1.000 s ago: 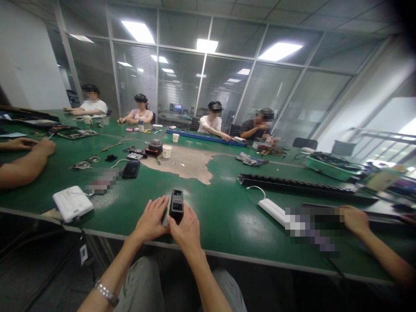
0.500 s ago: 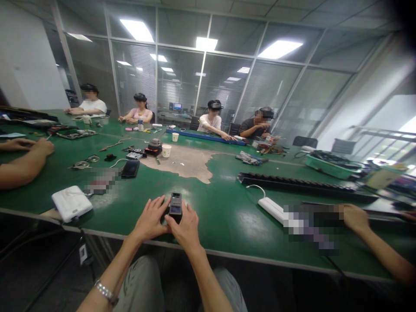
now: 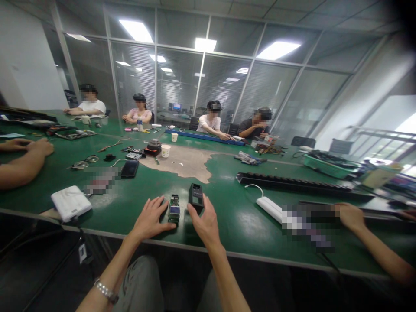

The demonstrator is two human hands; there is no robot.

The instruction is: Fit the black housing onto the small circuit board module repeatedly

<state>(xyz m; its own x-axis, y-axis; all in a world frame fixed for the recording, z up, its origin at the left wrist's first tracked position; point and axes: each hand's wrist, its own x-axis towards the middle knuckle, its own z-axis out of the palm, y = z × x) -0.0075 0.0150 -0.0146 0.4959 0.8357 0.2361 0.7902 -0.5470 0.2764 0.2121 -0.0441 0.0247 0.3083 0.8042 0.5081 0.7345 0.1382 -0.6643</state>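
Green circuit board [image 3: 174, 210], just right of the left hand [image 3: 150, 220], the nearer one, whose thumb and fingers stand spread, contact unclear; the board's long axis points away from that wrist, and here's the right hand [image 3: 206, 222], pinching a black casing [image 3: 196, 197]!

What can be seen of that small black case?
The black case is a small, narrow box that looks like dark plastic. Its visible face has a dark opening at the far end and a greyish panel nearer the near end; markings are unreadable. The right-hand grip holds it, thumb on its left side, far end angled slightly left. It is right of the circuit board, apart from it, over the green table; whether it rests there is unclear.
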